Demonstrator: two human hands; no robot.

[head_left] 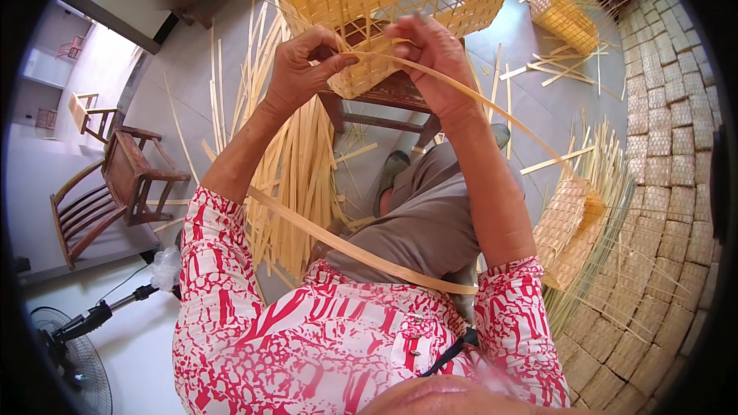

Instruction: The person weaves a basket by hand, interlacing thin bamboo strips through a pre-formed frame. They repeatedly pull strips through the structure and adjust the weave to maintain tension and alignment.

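Observation:
A half-woven yellow basket [477, 0] of bamboo-like strips stands before me on a dark wooden stool [377, 117], its upright ends sticking up. At its near left corner, my left hand [301, 71] pinches a flat pale strip [492, 105] between thumb and fingertips. Just right of it is my right hand [437, 61], fingers curled near the basket wall; the strip runs along its palm side and trails past the right forearm. Fingers partly hide the woven edge there. Another length of strip [338, 244] lies across my lap.
Long loose strips [296, 177] heap on the floor at the left. A wooden chair [127, 177] and a fan [69, 353] stand farther left. To the right are a small basket [569, 234], another unfinished yellow basket [565, 19] and stacked woven pieces [665, 177].

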